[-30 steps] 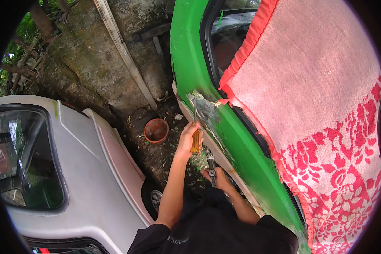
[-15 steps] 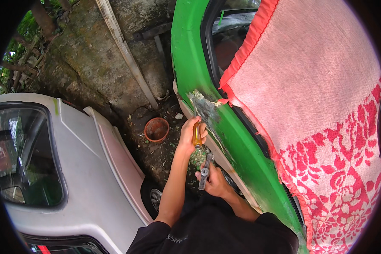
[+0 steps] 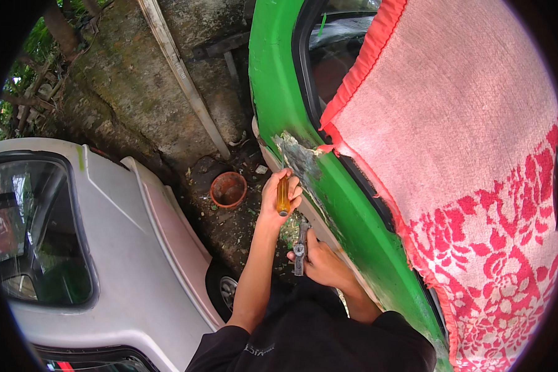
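My left hand (image 3: 270, 197) is closed around the amber see-through handle of a screwdriver (image 3: 283, 199), its butt end facing me. The hand hides most of the shaft, beside a scraped, greyish patch (image 3: 299, 157) with flaking edges on the green car (image 3: 359, 217). Lower down and closer to my body, my right hand (image 3: 326, 265) grips a hammer (image 3: 300, 250). Its grey metal head shows above the fingers, while the handle is mostly hidden. The hammer head sits a short way below the screwdriver's butt, apart from it.
A pink and red patterned towel (image 3: 459, 142) drapes over the green car's roof and window. To the left stands a silver car (image 3: 136, 273). Between the cars, a reddish-brown pot (image 3: 229, 190) rests on littered ground. A long pole (image 3: 183, 77) leans by the stained wall (image 3: 121, 80).
The screwdriver's handle has tilted slightly, its butt shifting left. The hammer head has turned a little more upright in my right hand. Both hands keep their hold.
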